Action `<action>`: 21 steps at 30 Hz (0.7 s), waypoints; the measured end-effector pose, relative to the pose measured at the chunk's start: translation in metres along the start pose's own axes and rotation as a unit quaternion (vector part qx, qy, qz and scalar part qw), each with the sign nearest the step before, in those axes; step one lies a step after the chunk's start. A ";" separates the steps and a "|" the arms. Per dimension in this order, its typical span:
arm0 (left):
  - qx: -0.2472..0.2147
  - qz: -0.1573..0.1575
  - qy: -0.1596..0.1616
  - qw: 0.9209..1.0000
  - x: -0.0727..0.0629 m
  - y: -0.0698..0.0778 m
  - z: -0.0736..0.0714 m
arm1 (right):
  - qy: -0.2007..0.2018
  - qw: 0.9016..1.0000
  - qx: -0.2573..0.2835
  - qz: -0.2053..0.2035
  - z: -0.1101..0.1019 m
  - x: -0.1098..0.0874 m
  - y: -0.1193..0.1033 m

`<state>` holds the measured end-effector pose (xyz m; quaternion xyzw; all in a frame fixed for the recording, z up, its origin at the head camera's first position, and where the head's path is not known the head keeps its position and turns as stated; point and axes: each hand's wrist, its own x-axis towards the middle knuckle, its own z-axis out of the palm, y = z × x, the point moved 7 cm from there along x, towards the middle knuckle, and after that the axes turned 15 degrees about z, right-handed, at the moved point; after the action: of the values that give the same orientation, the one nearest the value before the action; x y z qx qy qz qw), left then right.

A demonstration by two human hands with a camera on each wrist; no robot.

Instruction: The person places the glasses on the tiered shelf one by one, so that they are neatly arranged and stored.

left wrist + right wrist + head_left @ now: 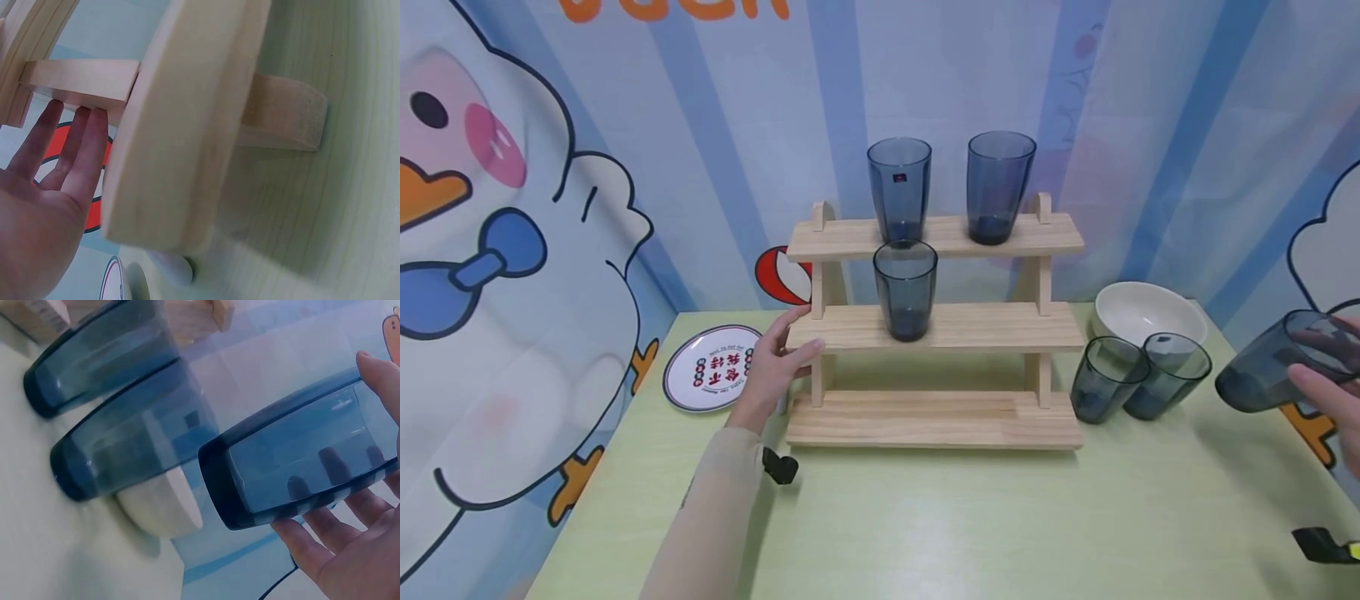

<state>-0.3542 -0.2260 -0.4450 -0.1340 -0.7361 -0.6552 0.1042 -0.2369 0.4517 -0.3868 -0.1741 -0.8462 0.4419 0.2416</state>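
A three-tier wooden display rack [936,327] stands in the middle of the table. My left hand [772,360] holds its left end at the middle shelf, thumb over the front and fingers reaching behind; the left wrist view shows the fingertips against an upright [78,84]. At the far right, my right hand [1337,400] grips a tilted blue-grey glass tumbler [294,450], raised off the table with its base pointing left. Two similar tumblers stand on the top shelf, a left one [900,187] and a right one [1000,187]. Another tumbler [906,292] is upright on the middle shelf.
Right of the rack, two more tumblers, one left [1108,379] and one right [1165,375], stand close together before a white bowl [1150,308]. A white plate [711,367] with red lettering lies left of the rack. A cartoon-printed curtain [737,150] hangs behind.
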 end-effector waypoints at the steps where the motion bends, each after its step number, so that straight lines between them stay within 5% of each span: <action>1: 0.001 -0.001 -0.001 1.000 0.000 0.000 0.000 | -0.004 1.000 0.008 -0.011 0.000 0.000 -0.005; 9: 0.002 0.002 -0.002 1.000 0.000 0.000 0.000 | -0.046 0.995 0.080 -0.037 0.008 -0.005 -0.047; 21: -0.006 0.003 -0.002 1.000 0.000 0.000 0.000 | -0.092 0.990 0.090 -0.062 0.034 -0.013 -0.098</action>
<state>-0.3542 -0.2261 -0.4446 -0.1378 -0.7322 -0.6589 0.1041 -0.2533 0.3688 -0.3252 -0.0573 -0.8306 0.5149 0.2040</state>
